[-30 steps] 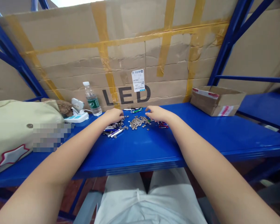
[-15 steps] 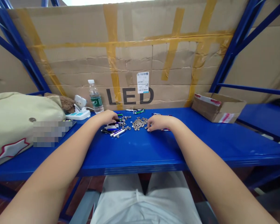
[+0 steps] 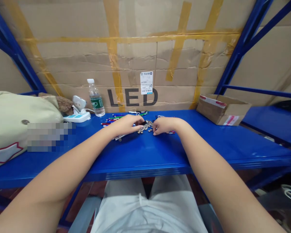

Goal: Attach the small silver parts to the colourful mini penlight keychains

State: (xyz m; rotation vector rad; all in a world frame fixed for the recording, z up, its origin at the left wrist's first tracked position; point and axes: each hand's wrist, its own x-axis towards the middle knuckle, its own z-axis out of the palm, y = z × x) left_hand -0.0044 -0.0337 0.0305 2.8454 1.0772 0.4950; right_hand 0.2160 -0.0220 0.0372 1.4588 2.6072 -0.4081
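On the blue table is a loose pile of small silver round discs (image 3: pixel 142 129) that look like button cells. My left hand (image 3: pixel 131 124) reaches over the pile from the left. Its thumb and fingers are closed on a small black pen-like piece (image 3: pixel 144 123), mostly hidden. Right of the pile, my right hand (image 3: pixel 163 125) has its fingertips pinched together low by the discs; whatever is in them is hidden. Several slim coloured pens (image 3: pixel 108 123) lie left of and partly under my left hand. More pens (image 3: pixel 171 132) show behind my right hand.
At the back left stand a water bottle (image 3: pixel 96 102) and a white power strip (image 3: pixel 77 117). A pale green bag (image 3: pixel 19 113) lies at the left. An open cardboard box (image 3: pixel 221 111) sits at the right. Behind rises a taped cardboard sheet (image 3: pixel 133 68).
My left hand has moved right, from the pens to over the discs, with the black piece in its fingers. My right hand stays by the pile. The view has shifted slightly.
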